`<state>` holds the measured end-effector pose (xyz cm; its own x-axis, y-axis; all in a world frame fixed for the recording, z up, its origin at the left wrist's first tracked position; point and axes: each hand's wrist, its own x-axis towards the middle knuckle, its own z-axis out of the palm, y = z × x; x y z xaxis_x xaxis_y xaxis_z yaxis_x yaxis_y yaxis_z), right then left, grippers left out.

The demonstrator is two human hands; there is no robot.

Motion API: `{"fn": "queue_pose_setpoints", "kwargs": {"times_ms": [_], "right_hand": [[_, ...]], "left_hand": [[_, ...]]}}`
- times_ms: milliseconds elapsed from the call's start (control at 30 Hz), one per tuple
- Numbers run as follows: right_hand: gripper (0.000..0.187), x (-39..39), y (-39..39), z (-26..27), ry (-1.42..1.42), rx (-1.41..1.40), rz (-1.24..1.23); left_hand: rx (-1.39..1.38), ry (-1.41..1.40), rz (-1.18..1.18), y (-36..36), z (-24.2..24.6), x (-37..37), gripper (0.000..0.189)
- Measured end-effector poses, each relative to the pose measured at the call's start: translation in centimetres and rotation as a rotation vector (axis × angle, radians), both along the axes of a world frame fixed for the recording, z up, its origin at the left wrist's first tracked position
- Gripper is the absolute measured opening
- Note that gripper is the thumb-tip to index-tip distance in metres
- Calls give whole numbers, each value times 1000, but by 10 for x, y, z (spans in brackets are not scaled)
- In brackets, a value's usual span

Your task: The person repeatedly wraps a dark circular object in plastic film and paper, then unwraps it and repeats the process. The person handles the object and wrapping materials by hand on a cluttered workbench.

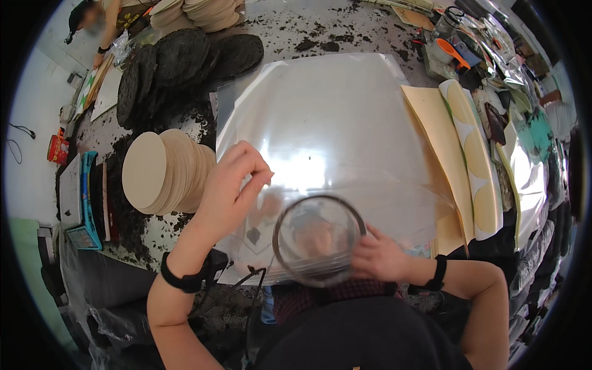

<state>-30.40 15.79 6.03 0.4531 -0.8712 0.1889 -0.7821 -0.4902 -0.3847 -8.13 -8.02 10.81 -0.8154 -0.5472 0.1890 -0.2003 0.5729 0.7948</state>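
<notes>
Before me lie stacked clear plastic sheets (333, 106), shiny with reflected light. My left hand (245, 180) hovers over their left part, thumb and fingertips close together; whether something thin is between them I cannot tell. A dark-rimmed ring (320, 196), its middle see-through, is in my right hand (379, 254) near the front edge of the sheets; it looks blurred, and the fingers are on its right side. Left of my left hand leans a stack of round tan paper discs (144, 173). Behind it stand dark, round pressed cakes (180, 58).
A digital scale (85, 201) stands at the left edge. Dark crumbs (125, 222) litter the table. Sheets of round stickers (471, 162) lie on the right, with an orange scoop (453, 53) behind. Another person's arm (108, 27) reaches in at the back left.
</notes>
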Motion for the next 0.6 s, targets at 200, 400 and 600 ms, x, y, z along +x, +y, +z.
{"fn": "queue_pose_setpoints", "kwargs": {"times_ms": [200, 400, 600], "right_hand": [[45, -19, -5, -34, -167, 16, -234], [60, -11, 80, -55, -116, 312, -126], [57, -45, -75, 18, -6, 66, -139]], "left_hand": [[-107, -300, -302, 47, -30, 37, 16], [-128, -461, -260, 54, -84, 67, 21], [-785, -308, 555, 1, -11, 86, 61]]}}
